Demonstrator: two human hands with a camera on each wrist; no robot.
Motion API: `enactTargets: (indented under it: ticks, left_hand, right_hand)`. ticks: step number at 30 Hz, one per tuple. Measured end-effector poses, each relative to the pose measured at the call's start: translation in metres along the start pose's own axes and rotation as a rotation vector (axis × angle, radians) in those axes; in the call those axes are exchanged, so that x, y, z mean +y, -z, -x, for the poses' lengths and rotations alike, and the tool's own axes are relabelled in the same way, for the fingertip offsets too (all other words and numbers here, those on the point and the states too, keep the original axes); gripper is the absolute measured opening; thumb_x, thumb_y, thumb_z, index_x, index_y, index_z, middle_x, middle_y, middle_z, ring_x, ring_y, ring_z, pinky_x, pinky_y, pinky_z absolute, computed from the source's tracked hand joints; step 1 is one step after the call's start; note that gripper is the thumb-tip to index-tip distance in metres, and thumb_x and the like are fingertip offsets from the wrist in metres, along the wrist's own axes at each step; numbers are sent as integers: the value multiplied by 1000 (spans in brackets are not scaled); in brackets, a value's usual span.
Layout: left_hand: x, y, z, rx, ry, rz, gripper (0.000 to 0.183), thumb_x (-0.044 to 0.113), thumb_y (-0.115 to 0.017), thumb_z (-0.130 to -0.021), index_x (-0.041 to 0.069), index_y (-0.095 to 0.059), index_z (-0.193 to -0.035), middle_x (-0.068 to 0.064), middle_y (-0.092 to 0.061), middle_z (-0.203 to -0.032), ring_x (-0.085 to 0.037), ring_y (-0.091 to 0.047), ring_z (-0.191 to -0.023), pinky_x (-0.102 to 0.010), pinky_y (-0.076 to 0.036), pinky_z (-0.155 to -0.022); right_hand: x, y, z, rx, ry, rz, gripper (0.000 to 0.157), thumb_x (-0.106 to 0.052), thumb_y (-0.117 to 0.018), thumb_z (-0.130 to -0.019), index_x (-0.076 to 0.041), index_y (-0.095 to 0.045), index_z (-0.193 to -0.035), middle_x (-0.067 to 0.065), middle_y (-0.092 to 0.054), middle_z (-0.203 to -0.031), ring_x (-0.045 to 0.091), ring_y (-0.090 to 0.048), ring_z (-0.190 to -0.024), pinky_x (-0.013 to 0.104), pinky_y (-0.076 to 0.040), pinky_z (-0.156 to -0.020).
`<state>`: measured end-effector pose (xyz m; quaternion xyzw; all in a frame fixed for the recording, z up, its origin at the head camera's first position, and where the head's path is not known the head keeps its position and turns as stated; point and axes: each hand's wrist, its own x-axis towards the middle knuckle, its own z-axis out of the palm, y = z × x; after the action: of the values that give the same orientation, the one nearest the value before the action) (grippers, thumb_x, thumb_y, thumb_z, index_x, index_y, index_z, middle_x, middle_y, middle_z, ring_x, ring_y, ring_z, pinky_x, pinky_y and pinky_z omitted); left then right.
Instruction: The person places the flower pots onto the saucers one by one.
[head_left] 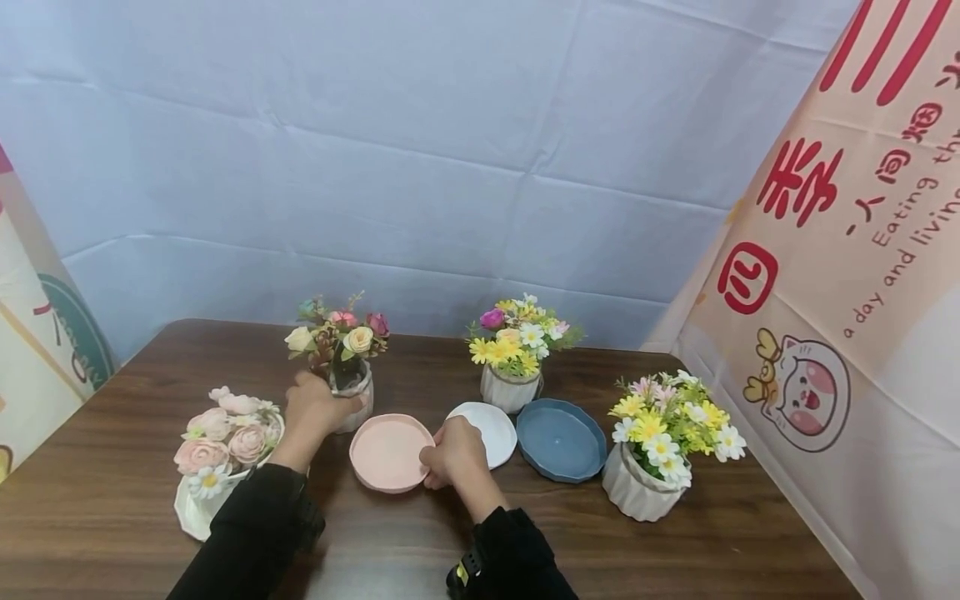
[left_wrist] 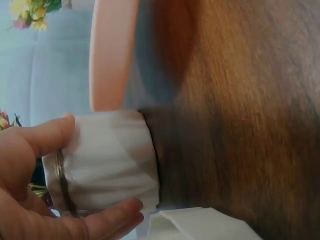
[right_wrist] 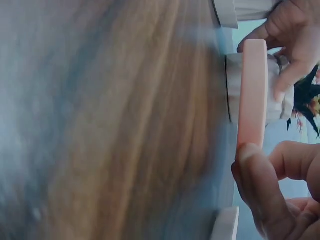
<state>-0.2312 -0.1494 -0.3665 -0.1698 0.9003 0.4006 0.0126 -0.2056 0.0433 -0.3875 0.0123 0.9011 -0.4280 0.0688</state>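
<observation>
Right hand [head_left: 457, 455] pinches the pink saucer [head_left: 390, 452], seemingly keeping it level, while the left hand [head_left: 317, 410] grips the white flowerpot [left_wrist: 112, 157] beside it.

Creased pale-blue cloth [head_left: 420, 100] behind a dark wood-grain table [head_left: 615, 550]

Dk brown wood-grain table [head_left: 375, 554] was topped w/ several items. At far L, a faceted white plate [head_left: 192, 518] was placed; behind it, slightly R, a rose pot [head_left: 362, 402] was stood upright. Approx ctr, a round white plate [head_left: 491, 433] was laid flat before a rear flwr pot [head_left: 510, 392], w/ a blue plate [head_left: 561, 442] just beside. By its R edge, a yellow-flwr pot [head_left: 641, 487] was stood.
</observation>
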Motion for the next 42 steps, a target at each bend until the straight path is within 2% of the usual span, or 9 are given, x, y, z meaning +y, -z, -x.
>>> enactTargets:
  ticks: [11,17,24,30,35,39,42]
  left_hand:
    - [0,-2,0,4,2,14,95,35,-71,-78,-19,-13,-130,-44,-26,-120,-57,-36,-109,-59,-37,-87]
    - [1,-3,0,7,-17,16,97,35,-71,-78,-20,-10,-130,-44,-25,-120,-58,-37,-108,-60,-37,-87]
    - [0,-2,2,11,-12,61,100,34,-71,-77,-19,-7,-132,-45,-19,-124,-59,-31,-112,-61,-33,-90]
    - [-3,0,0,83,-27,127,102,31,-77,-72,-18,-11,-133,-41,-22,-130,-53,-27,-119,-57,-29,-97]
    - [-6,-2,-2,118,-18,177,104,30,-78,-70,-16,-11,-135,-40,-30,-129,-53,-31,-119,-57,-32,-95]
    - [-7,-5,-3,172,-34,176,99,30,-80,-67,-16,-21,-133,-37,-36,-125,-51,-34,-117,-56,-32,-95]
    - [-9,-6,-5,208,-37,213,97,27,-82,-64,-14,-27,-133,-35,-38,-125,-49,-35,-117,-55,-32,-95]
  right_hand:
    - [-2,-14,8,-89,-13,45,12,3,-59,-75,-1,-54,-65,6,-55,-43,15,-57,-36,25,-47,-38]
    - [2,-13,4,-145,-38,-9,16,0,-58,-77,1,-56,-61,9,-56,-45,17,-56,-36,28,-48,-38]
    - [3,-12,3,-195,-41,-34,20,-1,-56,-77,3,-58,-58,9,-57,-45,15,-55,-36,28,-48,-38]
    - [1,-12,3,-208,-55,-44,20,-1,-56,-78,4,-58,-60,10,-57,-46,14,-55,-37,28,-48,-39]
    - [5,-12,0,-217,-73,-86,21,-1,-56,-78,4,-60,-58,11,-58,-47,13,-55,-37,28,-49,-39]
    - [7,-12,0,-215,-77,-91,22,0,-56,-77,4,-60,-56,10,-57,-47,12,-54,-36,28,-49,-39]
    - [6,-12,2,-206,-76,-96,21,0,-56,-77,4,-60,-56,10,-56,-46,12,-54,-36,28,-49,-39]
